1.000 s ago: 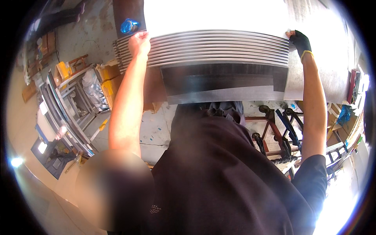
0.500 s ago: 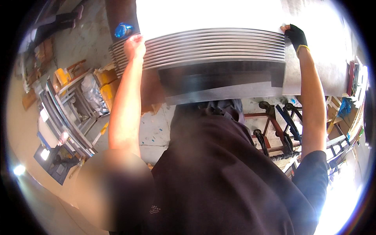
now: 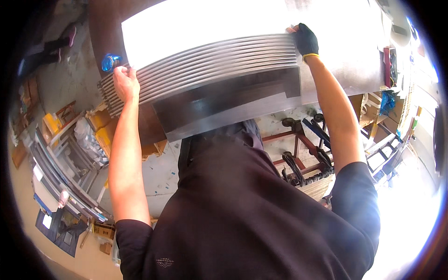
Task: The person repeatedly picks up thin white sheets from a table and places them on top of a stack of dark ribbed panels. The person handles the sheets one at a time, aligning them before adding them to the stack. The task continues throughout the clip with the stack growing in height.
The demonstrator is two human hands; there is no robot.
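Compared with the two earlier views, the whole scene sits further left and is tilted, its left side lower in the frame. The blue plastic-wrapped object at upper left, the strips and both hands shift together, which suggests that mainly the head has turned. For the work in hand, this means that the two-ended handling of the strips appears unchanged.

At left, the bare left hand lies over the left part of the bundle of long, parallel, silvery metal strips, just beside the blue object. Its fingers are curled inward, thumb near forefinger; whether they pinch a strip or only rest on the edge cannot be told.

The strips run across the upper centre of the frame, rising to the right. Above them lies a brightly lit white sheet; below them is a flat, dark grey, glossy panel. The brown flat tabletop shows at left, below the strips.

At upper right of centre, the right hand, in a black fingerless glove with a yellow cuff, is bent at the strips' far right corner. Its bare fingertips are drawn close together; a firm grip cannot be confirmed.
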